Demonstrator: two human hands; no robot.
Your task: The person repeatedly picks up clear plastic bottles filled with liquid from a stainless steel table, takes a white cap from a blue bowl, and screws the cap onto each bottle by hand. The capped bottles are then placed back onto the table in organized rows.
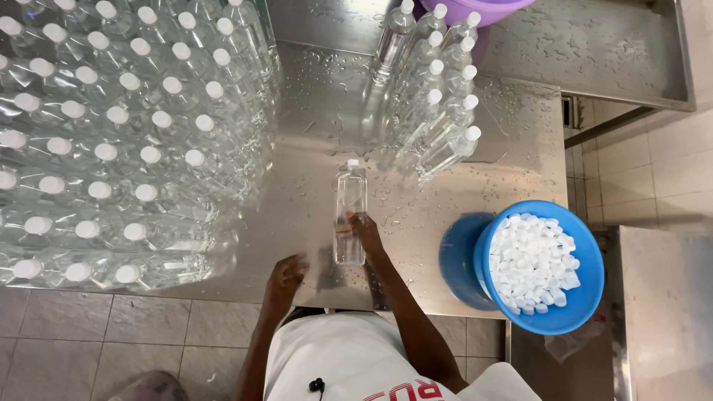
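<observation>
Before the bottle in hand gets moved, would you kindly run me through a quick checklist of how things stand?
1. Right hand grips the clear bottle: ok.
2. Bottle carries a white cap: ok; tightness: cannot tell.
3. Left hand free, at the table edge: ok.
4. Steel table dry: not ok, water droplets.
5. Blue bowl of caps fully on the table: not ok, it overhangs.
6. Small bottle group upright: ok.

Bottling workshop: massed capped bottles [111, 141], steel table [312, 96].

Clear bottles [111, 141] with white caps, shiny silver steel worktop [312, 104], bright blue bowl [587, 297] full of white caps [531, 260], purple basin [475, 9] at the far edge.
</observation>
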